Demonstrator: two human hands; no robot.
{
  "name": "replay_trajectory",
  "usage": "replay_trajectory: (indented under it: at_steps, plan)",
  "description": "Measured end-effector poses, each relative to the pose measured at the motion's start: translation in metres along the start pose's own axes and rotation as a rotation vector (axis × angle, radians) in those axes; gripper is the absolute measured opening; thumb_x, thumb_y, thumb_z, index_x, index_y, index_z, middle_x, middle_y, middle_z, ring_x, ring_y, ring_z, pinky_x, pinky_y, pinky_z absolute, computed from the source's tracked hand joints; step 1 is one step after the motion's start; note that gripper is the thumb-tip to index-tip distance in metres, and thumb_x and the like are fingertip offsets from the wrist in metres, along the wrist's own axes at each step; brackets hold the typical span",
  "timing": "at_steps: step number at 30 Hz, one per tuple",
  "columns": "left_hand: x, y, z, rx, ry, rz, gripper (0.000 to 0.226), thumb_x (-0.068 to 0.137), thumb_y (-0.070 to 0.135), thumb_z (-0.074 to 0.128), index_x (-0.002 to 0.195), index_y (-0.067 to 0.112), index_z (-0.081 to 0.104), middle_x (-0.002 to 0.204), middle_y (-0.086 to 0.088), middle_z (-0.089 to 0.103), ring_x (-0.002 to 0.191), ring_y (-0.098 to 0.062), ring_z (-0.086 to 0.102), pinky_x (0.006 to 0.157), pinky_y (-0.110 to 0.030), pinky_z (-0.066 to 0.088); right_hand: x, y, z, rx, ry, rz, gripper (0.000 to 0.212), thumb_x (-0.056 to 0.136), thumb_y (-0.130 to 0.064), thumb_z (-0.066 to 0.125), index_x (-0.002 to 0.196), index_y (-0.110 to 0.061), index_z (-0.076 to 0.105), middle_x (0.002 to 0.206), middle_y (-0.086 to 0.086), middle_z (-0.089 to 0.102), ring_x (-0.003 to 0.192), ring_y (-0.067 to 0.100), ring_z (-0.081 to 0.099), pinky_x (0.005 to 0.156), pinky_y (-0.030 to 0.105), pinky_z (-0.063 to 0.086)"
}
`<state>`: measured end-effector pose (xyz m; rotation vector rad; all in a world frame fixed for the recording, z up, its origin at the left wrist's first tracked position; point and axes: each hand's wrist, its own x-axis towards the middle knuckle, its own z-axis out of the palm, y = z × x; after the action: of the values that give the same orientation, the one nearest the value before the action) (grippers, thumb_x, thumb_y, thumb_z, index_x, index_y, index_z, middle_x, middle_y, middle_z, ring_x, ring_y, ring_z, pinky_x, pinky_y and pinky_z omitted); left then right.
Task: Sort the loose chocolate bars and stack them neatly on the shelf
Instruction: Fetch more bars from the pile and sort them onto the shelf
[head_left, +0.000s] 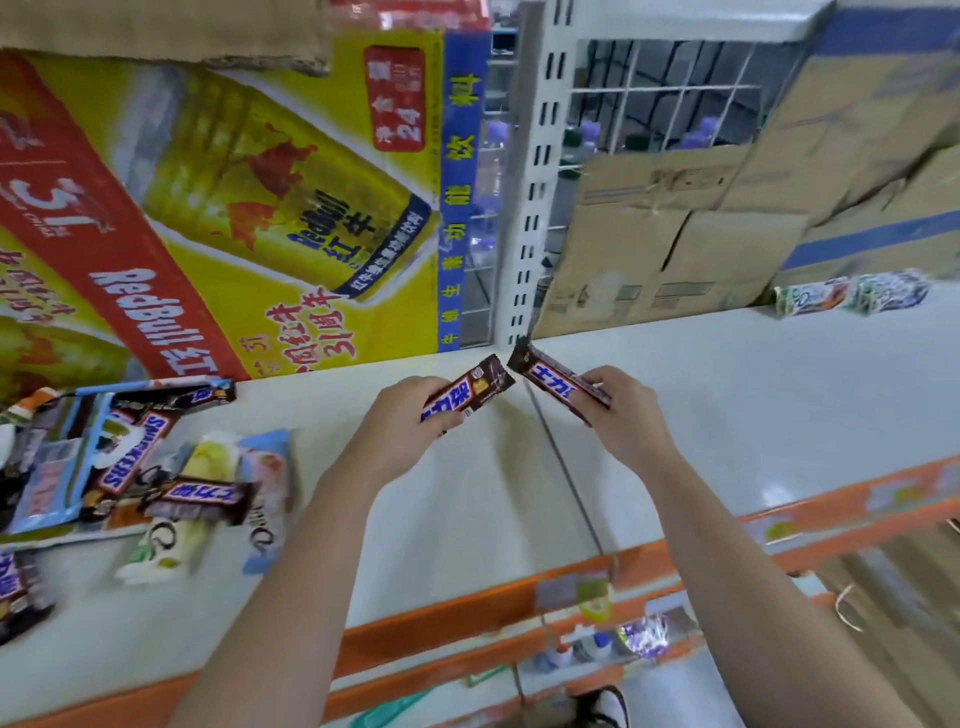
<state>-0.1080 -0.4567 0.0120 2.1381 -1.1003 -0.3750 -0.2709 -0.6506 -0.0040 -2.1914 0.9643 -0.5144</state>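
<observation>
The person stands at a white shelf (727, 415) with both arms stretched forward, a chocolate bar in each hand. The left hand (405, 415) has its fingers curled round the lower end of a brown Snickers bar (470, 392), whose free end sticks up and to the right, past the fingertips. The right hand (626, 410) pinches a second bar (556, 382) between thumb and fingers at its right end, so the bar points up and to the left. The two free ends are near each other but apart, above the seam in the shelf. Both bars are held off the shelf. Well to the left, a loose pile of bars (156, 467) lies jumbled on flat snack packets (260, 493). Behind it stands a Red Bull carton (234, 197), and cardboard boxes (675, 249) sit at the back right.
</observation>
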Motion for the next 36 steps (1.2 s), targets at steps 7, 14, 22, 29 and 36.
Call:
replay_trajectory:
  at_steps: [7, 14, 22, 29, 36]
  plan:
    - [0.046, 0.066, 0.081, 0.069, 0.126, -0.04, 0.03, 0.084, 0.02, 0.065, 0.113, 0.015, 0.061, 0.102, -0.007, 0.062, 0.094, -0.026, 0.056, 0.079, -0.033, 0.041, 0.073, 0.08, -0.075, -0.077, -0.108, -0.143, 0.014, 0.086, -0.017, 0.062, 0.1, -0.015, 0.061, 0.094, 0.006, 0.065, 0.082, 0.022, 0.053, 0.064, 0.027, 0.035]
    - [0.062, 0.111, 0.134, 0.001, 0.231, -0.187, 0.025, 0.069, 0.019, 0.079, 0.086, 0.028, 0.063, 0.082, 0.006, 0.067, 0.078, -0.016, 0.061, 0.07, -0.029, 0.045, 0.135, 0.124, -0.114, -0.101, -0.226, -0.278, 0.011, 0.081, -0.014, 0.068, 0.092, -0.016, 0.067, 0.084, 0.005, 0.065, 0.078, 0.022, 0.053, 0.061, 0.029, 0.033]
    - [0.076, 0.133, 0.162, 0.08, 0.242, -0.229, 0.02, 0.073, 0.014, 0.072, 0.091, 0.022, 0.068, 0.089, 0.004, 0.068, 0.083, -0.018, 0.061, 0.076, -0.032, 0.046, 0.18, 0.15, -0.125, -0.068, -0.248, -0.361, 0.027, 0.084, -0.004, 0.061, 0.104, -0.017, 0.072, 0.094, 0.003, 0.071, 0.089, 0.02, 0.06, 0.07, 0.026, 0.041]
    - [0.085, 0.142, 0.171, 0.082, 0.241, -0.217, 0.019, 0.075, 0.012, 0.072, 0.089, 0.025, 0.068, 0.091, 0.004, 0.07, 0.084, -0.017, 0.062, 0.078, -0.038, 0.049, 0.201, 0.161, -0.123, 0.035, -0.11, -0.263, 0.021, 0.076, -0.004, 0.071, 0.097, -0.007, 0.07, 0.093, 0.008, 0.07, 0.081, 0.016, 0.056, 0.065, 0.016, 0.032]
    - [0.095, 0.151, 0.183, 0.118, 0.245, -0.216, 0.017, 0.078, 0.018, 0.07, 0.093, 0.027, 0.067, 0.093, 0.008, 0.068, 0.085, -0.015, 0.06, 0.078, -0.035, 0.048, 0.209, 0.17, -0.122, 0.143, -0.036, -0.199, 0.021, 0.073, -0.004, 0.073, 0.093, -0.009, 0.07, 0.087, 0.002, 0.067, 0.08, 0.014, 0.057, 0.071, 0.02, 0.039]
